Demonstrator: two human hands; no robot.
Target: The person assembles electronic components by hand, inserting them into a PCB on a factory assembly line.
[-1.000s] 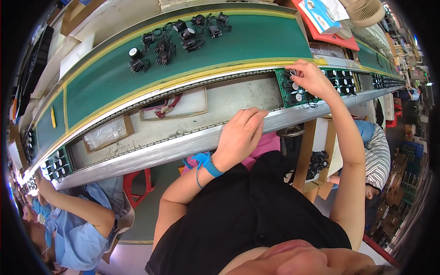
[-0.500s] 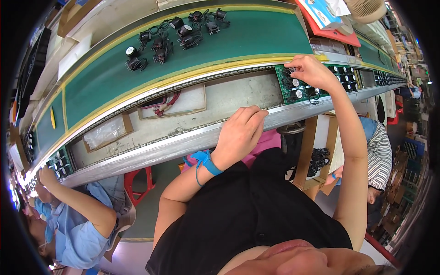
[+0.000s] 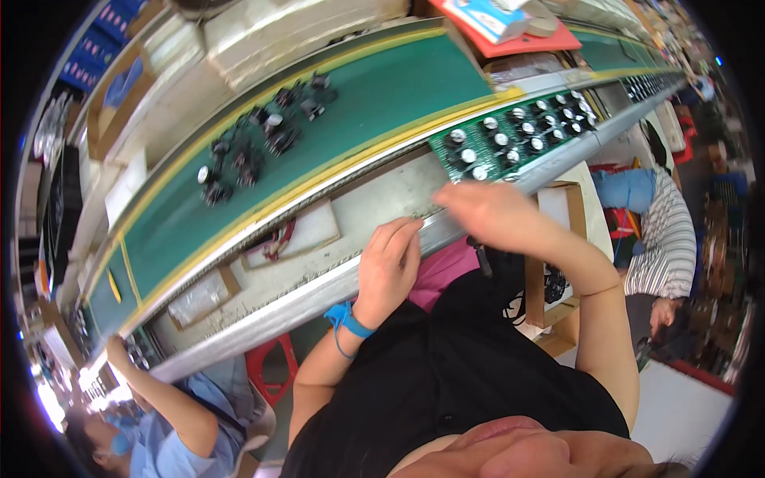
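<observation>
A green circuit board (image 3: pixel 480 130) with rows of black, white-topped round parts lies across the conveyor rails, to the right ahead of my hands. My right hand (image 3: pixel 488 211) hangs just in front of its near left corner, over the near rail. Motion smears its fingers, and whatever it may hold is hidden. My left hand (image 3: pixel 388 267), with a blue band at the wrist, is at the near metal rail (image 3: pixel 319 280). Its fingers are bent and pressed together; what they hold, if anything, I cannot make out.
Several black corded parts (image 3: pixel 275 137) lie on the green worktop (image 3: pixel 382 88) beyond the rails. A box with a clear bag (image 3: pixel 199 299) and an open carton (image 3: pixel 319 227) sit between the rails. Co-workers are at left (image 3: pixel 171 438) and right (image 3: pixel 657 231).
My right hand has come off the board and drawn back toward me, left and down. My left hand has shifted slightly left and nearer. The whole view has tilted.
</observation>
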